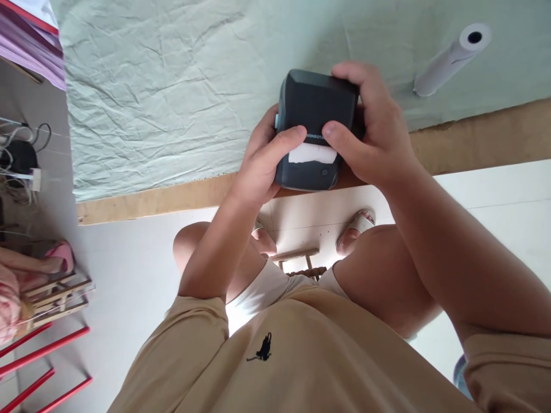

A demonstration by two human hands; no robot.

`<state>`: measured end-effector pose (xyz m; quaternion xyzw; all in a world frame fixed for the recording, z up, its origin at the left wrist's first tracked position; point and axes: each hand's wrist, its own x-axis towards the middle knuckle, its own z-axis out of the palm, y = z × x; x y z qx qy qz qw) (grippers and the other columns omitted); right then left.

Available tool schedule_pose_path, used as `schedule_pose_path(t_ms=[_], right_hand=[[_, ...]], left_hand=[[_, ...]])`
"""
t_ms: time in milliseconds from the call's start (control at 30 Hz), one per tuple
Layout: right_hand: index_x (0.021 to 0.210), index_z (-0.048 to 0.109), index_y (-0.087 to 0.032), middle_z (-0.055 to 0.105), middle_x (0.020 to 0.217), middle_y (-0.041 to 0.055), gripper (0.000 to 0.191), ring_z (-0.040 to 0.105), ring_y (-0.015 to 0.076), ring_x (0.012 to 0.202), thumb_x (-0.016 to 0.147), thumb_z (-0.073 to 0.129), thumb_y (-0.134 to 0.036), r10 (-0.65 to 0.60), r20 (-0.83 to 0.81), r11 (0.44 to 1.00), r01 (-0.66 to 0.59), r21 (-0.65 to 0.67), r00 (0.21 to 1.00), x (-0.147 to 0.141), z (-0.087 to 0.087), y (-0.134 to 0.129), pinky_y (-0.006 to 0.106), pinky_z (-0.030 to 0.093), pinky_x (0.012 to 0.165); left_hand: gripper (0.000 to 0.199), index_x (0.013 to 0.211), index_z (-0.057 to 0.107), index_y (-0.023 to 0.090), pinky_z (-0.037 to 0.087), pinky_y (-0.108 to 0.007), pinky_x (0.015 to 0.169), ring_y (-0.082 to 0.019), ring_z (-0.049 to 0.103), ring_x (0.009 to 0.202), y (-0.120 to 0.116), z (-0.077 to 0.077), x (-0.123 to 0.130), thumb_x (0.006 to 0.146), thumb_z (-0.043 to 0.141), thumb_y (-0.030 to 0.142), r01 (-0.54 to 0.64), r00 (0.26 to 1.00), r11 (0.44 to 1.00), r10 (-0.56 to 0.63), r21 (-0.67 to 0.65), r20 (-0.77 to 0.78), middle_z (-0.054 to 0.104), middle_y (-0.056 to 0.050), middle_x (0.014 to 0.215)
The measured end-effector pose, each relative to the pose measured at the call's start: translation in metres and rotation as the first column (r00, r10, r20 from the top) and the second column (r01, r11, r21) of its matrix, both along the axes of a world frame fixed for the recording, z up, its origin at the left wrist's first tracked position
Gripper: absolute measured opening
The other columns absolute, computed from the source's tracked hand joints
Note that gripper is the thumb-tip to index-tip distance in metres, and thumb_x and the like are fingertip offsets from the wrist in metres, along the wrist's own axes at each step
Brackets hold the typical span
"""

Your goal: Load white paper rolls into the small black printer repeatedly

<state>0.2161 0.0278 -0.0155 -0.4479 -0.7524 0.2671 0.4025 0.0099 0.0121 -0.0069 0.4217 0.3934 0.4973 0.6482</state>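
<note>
Between my two hands is a dark grey label printer [321,103], held above the near edge of the table. A short piece of white paper [313,153] sticks out of its slot, below the printed brand name. My left hand [269,152] grips the printer's left side, its thumb lying on the top face beside the paper. Around the right side wraps my right hand [376,126], with the thumb on the top near the lettering and the index finger at the far corner. The other fingers of both hands are mostly hidden beneath the printer.
A white paper roll [450,62] stands on the pale green cloth [172,103] to the right. The table's wooden edge [159,201] runs in front of me. At left are tangled cables [19,158], another person's foot in a pink shoe [62,256] and red rails [45,351].
</note>
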Motion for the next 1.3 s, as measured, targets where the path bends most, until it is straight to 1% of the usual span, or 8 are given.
schedule_pose_path(t_ms=[200, 333, 467, 700, 867, 1033, 1167, 1300], right_hand=[[0.147, 0.058, -0.027, 0.073, 0.152, 0.0078, 0.055, 0.071, 0.0269, 0.129, 0.096, 0.064, -0.046, 0.015, 0.004, 1.000, -0.015, -0.002, 1.000, -0.002, 0.007, 0.003, 0.042, 0.061, 0.103], [0.150, 0.057, -0.017, 0.073, 0.152, 0.0122, 0.059, 0.071, 0.0248, 0.131, 0.096, 0.062, -0.040, 0.050, -0.020, 0.998, -0.050, 0.035, 0.999, 0.001, 0.008, 0.003, 0.040, 0.060, 0.100], [0.151, 0.057, -0.015, 0.074, 0.150, 0.0120, 0.058, 0.069, 0.0231, 0.129, 0.098, 0.062, -0.039, 0.070, 0.009, 0.995, -0.071, 0.070, 0.997, 0.003, 0.005, 0.003, 0.039, 0.059, 0.098], [0.144, 0.059, -0.006, 0.076, 0.141, 0.0187, 0.058, 0.071, 0.0246, 0.123, 0.096, 0.062, -0.037, 0.091, -0.031, 0.983, -0.085, 0.164, 0.995, 0.003, -0.003, 0.012, 0.040, 0.060, 0.094], [0.148, 0.059, 0.002, 0.075, 0.143, 0.0216, 0.064, 0.073, 0.0271, 0.126, 0.096, 0.058, -0.034, 0.067, 0.013, 0.978, -0.069, 0.196, 0.998, 0.004, -0.006, 0.016, 0.044, 0.058, 0.111], [0.147, 0.056, -0.010, 0.072, 0.147, 0.0164, 0.054, 0.070, 0.0253, 0.131, 0.098, 0.057, -0.032, 0.030, 0.085, 0.987, -0.043, 0.157, 0.996, 0.004, 0.000, 0.010, 0.042, 0.055, 0.117], [0.145, 0.054, -0.022, 0.072, 0.151, 0.0116, 0.045, 0.070, 0.0255, 0.134, 0.101, 0.058, -0.033, -0.021, 0.121, 0.998, 0.012, 0.069, 0.992, 0.002, 0.010, 0.003, 0.042, 0.055, 0.118], [0.145, 0.054, -0.025, 0.072, 0.154, 0.0095, 0.044, 0.068, 0.0254, 0.138, 0.101, 0.059, -0.030, -0.031, 0.119, 0.999, 0.027, 0.035, 0.992, 0.000, 0.012, 0.001, 0.041, 0.054, 0.120]], left_hand=[[0.015, 0.104, 0.079, 0.024, 0.059, -0.034, 0.079, -0.026, 0.076, 0.095, 0.001, 0.001, 0.001, 0.097, 0.081, 0.037, 0.005, 1.000, 1.000, -0.005, 0.002, 0.017, 0.076, -0.005, 0.096], [0.018, 0.100, 0.080, 0.028, 0.062, -0.036, 0.084, -0.029, 0.074, 0.100, -0.002, 0.003, 0.002, 0.096, 0.081, 0.045, 0.011, 1.000, 1.000, -0.012, 0.017, 0.007, 0.078, -0.006, 0.099], [0.021, 0.099, 0.080, 0.029, 0.063, -0.039, 0.088, -0.031, 0.075, 0.104, -0.003, 0.003, 0.005, 0.093, 0.082, 0.048, -0.001, 1.000, 1.000, 0.001, 0.012, -0.015, 0.078, -0.008, 0.105], [0.014, 0.092, 0.084, 0.030, 0.065, -0.036, 0.080, -0.025, 0.076, 0.090, -0.004, 0.002, 0.009, 0.092, 0.085, 0.044, -0.013, 0.999, 0.999, 0.011, 0.047, 0.049, 0.075, -0.004, 0.093], [0.006, 0.091, 0.081, 0.027, 0.064, -0.034, 0.075, -0.020, 0.074, 0.085, -0.001, 0.001, 0.010, 0.095, 0.079, 0.031, 0.019, 0.988, 0.999, -0.025, 0.042, 0.156, 0.073, -0.003, 0.091], [0.011, 0.100, 0.075, 0.021, 0.063, -0.032, 0.076, -0.020, 0.078, 0.089, -0.001, 0.003, 0.011, 0.104, 0.066, 0.024, 0.050, 0.989, 0.998, -0.054, 0.033, 0.139, 0.071, -0.002, 0.091], [0.006, 0.102, 0.072, 0.023, 0.065, -0.033, 0.075, -0.025, 0.083, 0.094, -0.002, 0.004, 0.011, 0.104, 0.069, 0.029, 0.048, 0.991, 0.998, -0.053, 0.045, 0.126, 0.072, -0.001, 0.085], [0.009, 0.107, 0.072, 0.024, 0.067, -0.037, 0.077, -0.028, 0.084, 0.105, -0.002, 0.002, 0.010, 0.104, 0.069, 0.032, 0.069, 0.994, 0.996, -0.073, 0.055, 0.079, 0.076, -0.001, 0.088]])
